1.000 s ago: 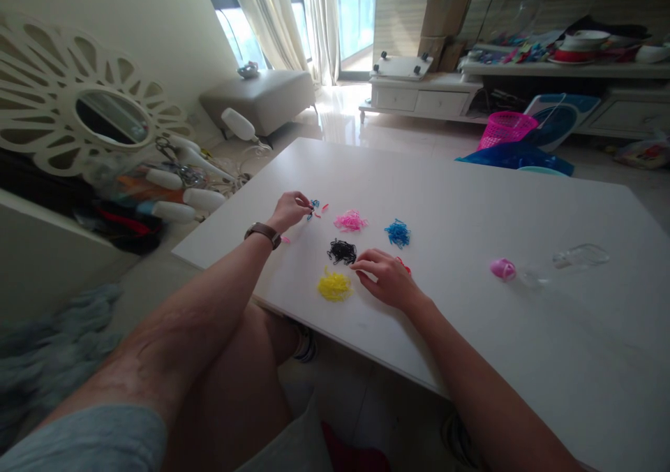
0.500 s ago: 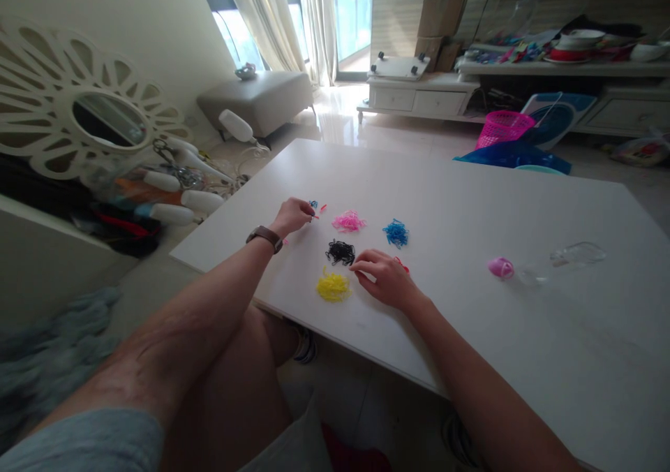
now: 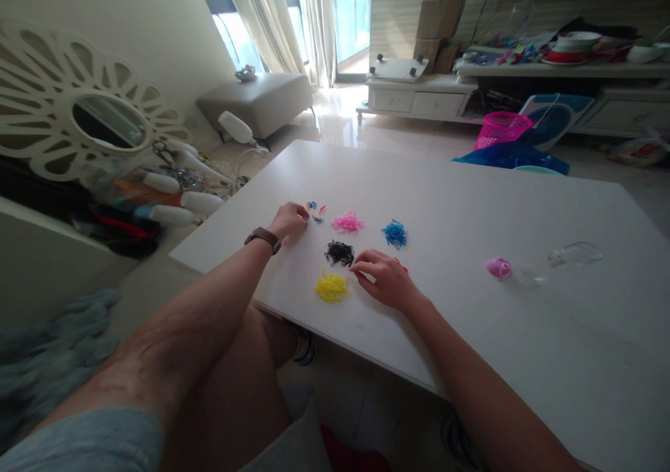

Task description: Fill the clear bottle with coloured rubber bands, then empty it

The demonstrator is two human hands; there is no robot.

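Note:
My left hand [image 3: 289, 221], a dark band on its wrist, rests at the left of the table with fingertips closed together; whatever they pinch is hidden. Just past them lies a loose scatter of mixed-colour small bands [image 3: 317, 218]. My right hand [image 3: 384, 278] lies low over the table, thumb and fingers drawn together beside the black bands pile [image 3: 340, 253]; I cannot make out anything in them. Partly behind that hand, red bands [image 3: 402, 265] show. Around lie piles of pink bands [image 3: 347, 222], blue bands [image 3: 395, 234] and yellow bands [image 3: 332, 287].
The white table [image 3: 460, 207] carries a pink egg-shaped object [image 3: 499, 269] and a clear bottle-like container [image 3: 574, 254] on the right. Beyond its far edge are a blue plastic sheet [image 3: 510, 156] and a pink basket [image 3: 503, 128]. White lamp parts [image 3: 202, 201] crowd the left side.
My left hand has drawn back slightly left and nearer to me, uncovering more of the small mixed bands. My right hand stays nearly in place.

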